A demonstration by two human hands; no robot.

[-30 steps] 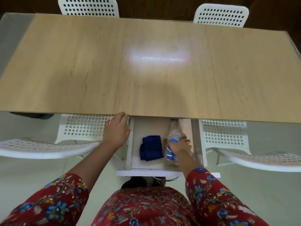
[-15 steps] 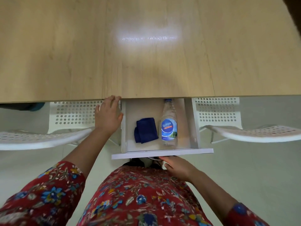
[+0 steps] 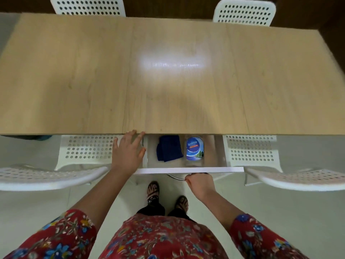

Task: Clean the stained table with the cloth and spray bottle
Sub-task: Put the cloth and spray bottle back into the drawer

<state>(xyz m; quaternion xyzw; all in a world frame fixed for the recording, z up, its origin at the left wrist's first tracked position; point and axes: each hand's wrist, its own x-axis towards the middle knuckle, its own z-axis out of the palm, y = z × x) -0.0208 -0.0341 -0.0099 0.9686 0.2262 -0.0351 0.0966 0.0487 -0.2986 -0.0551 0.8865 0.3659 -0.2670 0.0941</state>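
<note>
A light wooden table (image 3: 93, 81) fills the upper view. Under its near edge a white drawer (image 3: 190, 170) stands partly out. Inside lie a folded dark blue cloth (image 3: 169, 151) on the left and a clear spray bottle (image 3: 194, 151) with a blue label on the right; the bottle's top is hidden under the tabletop. My left hand (image 3: 127, 150) rests with straight fingers against the table's near edge, beside the drawer's left wall. My right hand (image 3: 200, 183) grips the metal drawer handle (image 3: 175, 177) below the drawer front.
White perforated chairs stand at the near left (image 3: 46, 176) and near right (image 3: 298, 178), with two more at the table's far side (image 3: 87, 5) (image 3: 244, 12). My feet (image 3: 168, 195) are on the pale floor under the drawer.
My right hand let go of the bottle in the drawer and took the drawer handle. The drawer has slid further in under the tabletop. My left hand stayed at the table edge.
</note>
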